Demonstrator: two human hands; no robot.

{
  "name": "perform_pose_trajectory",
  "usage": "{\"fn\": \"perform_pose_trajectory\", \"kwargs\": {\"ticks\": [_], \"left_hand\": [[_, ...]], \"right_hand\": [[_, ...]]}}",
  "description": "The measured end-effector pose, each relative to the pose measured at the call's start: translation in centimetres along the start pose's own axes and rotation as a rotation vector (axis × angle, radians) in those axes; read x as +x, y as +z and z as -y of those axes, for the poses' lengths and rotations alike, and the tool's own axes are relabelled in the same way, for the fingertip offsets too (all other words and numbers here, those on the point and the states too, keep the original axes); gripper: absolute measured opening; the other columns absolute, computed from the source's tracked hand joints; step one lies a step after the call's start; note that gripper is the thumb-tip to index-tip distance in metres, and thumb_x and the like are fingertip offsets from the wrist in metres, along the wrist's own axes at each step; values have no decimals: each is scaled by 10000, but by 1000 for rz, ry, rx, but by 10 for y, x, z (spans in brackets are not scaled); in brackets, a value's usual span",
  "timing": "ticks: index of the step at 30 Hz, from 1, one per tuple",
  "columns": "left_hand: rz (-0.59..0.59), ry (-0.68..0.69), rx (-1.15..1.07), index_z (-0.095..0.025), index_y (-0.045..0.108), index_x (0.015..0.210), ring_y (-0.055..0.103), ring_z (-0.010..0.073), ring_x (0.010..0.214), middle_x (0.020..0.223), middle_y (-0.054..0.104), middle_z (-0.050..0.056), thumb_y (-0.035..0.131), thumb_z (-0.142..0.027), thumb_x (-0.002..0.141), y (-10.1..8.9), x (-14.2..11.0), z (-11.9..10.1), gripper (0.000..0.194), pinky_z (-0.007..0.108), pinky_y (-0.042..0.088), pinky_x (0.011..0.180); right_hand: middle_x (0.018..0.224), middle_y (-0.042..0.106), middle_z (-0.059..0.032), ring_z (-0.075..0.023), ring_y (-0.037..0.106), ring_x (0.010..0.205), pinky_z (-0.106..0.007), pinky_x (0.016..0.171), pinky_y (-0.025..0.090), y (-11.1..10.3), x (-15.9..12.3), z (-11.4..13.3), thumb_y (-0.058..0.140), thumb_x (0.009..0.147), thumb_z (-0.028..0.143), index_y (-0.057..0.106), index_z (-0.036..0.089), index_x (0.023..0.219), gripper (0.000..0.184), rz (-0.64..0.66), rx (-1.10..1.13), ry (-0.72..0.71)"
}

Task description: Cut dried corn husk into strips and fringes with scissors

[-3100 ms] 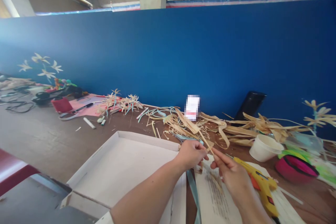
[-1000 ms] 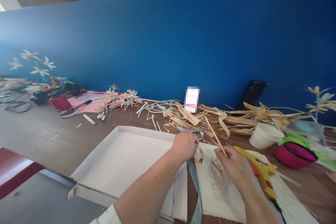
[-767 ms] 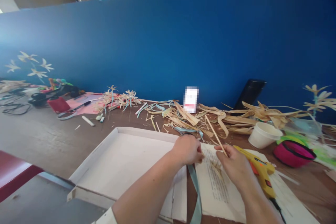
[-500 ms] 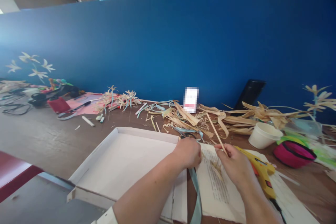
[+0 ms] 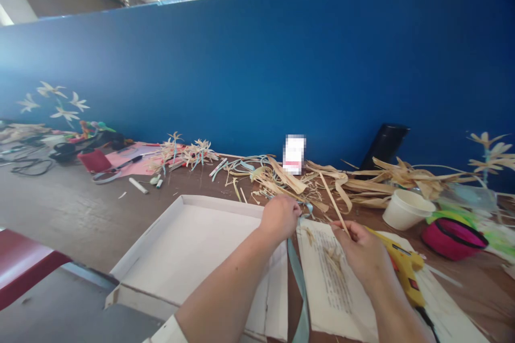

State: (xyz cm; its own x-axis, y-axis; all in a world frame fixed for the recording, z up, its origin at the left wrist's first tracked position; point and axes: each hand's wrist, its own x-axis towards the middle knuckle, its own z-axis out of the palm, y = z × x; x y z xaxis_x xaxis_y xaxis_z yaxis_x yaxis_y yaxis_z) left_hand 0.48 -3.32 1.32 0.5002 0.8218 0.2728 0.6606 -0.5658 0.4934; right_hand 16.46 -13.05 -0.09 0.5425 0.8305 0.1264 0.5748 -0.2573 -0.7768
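My right hand (image 5: 364, 252) pinches a thin pale stick (image 5: 333, 203), which slants up and to the left. My left hand (image 5: 280, 218) is closed over the back right corner of a shallow white box lid (image 5: 209, 246). Its fingertips are hidden, so I cannot make out what is in them. A light blue ribbon (image 5: 296, 284) runs down from beside that hand. Between my hands lies a printed booklet (image 5: 322, 311) with small dried husk petals (image 5: 333, 261) on it. A yellow glue gun (image 5: 406, 273) lies beside my right forearm.
Dried husk strips (image 5: 293, 179) are heaped along the blue partition (image 5: 225, 75). A white paper cup (image 5: 408, 209) and a pink pouch (image 5: 454, 238) stand on the right. Several husk flowers (image 5: 193, 153) lie at the back, left of the heap. A phone (image 5: 294, 155) leans at the back.
My left hand has moved slightly up and left, away from the booklet, and now covers the black scissor handles seen behind it before. My right hand still holds the stick.
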Motion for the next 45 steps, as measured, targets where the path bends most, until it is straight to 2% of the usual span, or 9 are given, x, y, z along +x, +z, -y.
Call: {"fn": "perform_pose_trajectory", "kwargs": {"ticks": [5, 9, 15, 20, 23, 27, 36, 42, 45], "left_hand": [[2, -169, -285, -193, 625, 783, 586, 132, 708, 771, 655, 2, 484, -318, 809, -8, 6, 7, 190, 230, 431, 666], [-69, -198, -285, -199, 631, 850, 585, 131, 733, 808, 660, 1, 481, -283, 818, -10, 8, 12, 175, 227, 428, 676], [-128, 100, -124, -239, 660, 992, 538, 156, 948, 969, 637, 18, 502, -217, 812, -3, 6, 10, 241, 261, 403, 861], [65, 409, 48, -224, 692, 893, 514, 176, 916, 897, 621, 42, 510, -222, 806, 8, -1, 1, 202, 290, 398, 855], [175, 477, 192, -214, 686, 854, 499, 196, 910, 884, 601, 57, 528, -200, 776, 13, -4, -1, 177, 316, 396, 845], [206, 441, 282, -198, 670, 771, 492, 211, 905, 880, 580, 68, 525, -216, 771, 15, -5, 1, 146, 331, 397, 831], [204, 383, 214, -186, 641, 779, 503, 205, 878, 866, 592, 58, 516, -207, 755, 18, -4, 4, 129, 306, 418, 780], [157, 375, 116, -167, 625, 776, 526, 184, 857, 844, 608, 56, 482, -180, 767, 9, -1, 1, 144, 295, 408, 814], [158, 310, -7, -172, 613, 794, 546, 167, 822, 837, 625, 39, 466, -219, 798, 4, 0, -2, 154, 271, 413, 770]], "right_hand": [[741, 703, -24, -222, 625, 706, -307, 644, 427, 0, -1, 1, 536, 716, 431, 664, 220, 827, 271, -16, 51, 0], [742, 706, -21, -219, 625, 705, -303, 639, 427, 0, -1, -1, 539, 711, 437, 672, 219, 835, 284, -25, 43, -12], [738, 695, -16, -216, 616, 702, -302, 632, 418, 1, -1, -3, 521, 742, 448, 649, 223, 871, 289, -3, 32, 2], [740, 697, -19, -216, 616, 711, -297, 644, 422, 1, -1, 0, 526, 739, 426, 650, 220, 852, 266, -15, 32, -8], [756, 699, -24, -219, 622, 718, -299, 659, 427, 1, -1, 1, 532, 737, 418, 651, 218, 841, 255, -18, 39, -41], [702, 689, -18, -219, 620, 684, -299, 636, 427, 1, -1, 1, 531, 739, 439, 653, 215, 854, 280, -2, 37, -43], [699, 684, -10, -208, 606, 683, -289, 630, 422, 1, -3, 5, 526, 730, 443, 660, 213, 865, 298, 13, 17, -14], [699, 689, -4, -210, 613, 701, -277, 614, 418, 0, -3, 5, 520, 745, 443, 657, 218, 844, 282, 47, 10, -1], [704, 695, -12, -220, 614, 702, -285, 620, 417, 0, -2, 5, 506, 754, 481, 665, 217, 824, 316, 50, 5, -20]]}}
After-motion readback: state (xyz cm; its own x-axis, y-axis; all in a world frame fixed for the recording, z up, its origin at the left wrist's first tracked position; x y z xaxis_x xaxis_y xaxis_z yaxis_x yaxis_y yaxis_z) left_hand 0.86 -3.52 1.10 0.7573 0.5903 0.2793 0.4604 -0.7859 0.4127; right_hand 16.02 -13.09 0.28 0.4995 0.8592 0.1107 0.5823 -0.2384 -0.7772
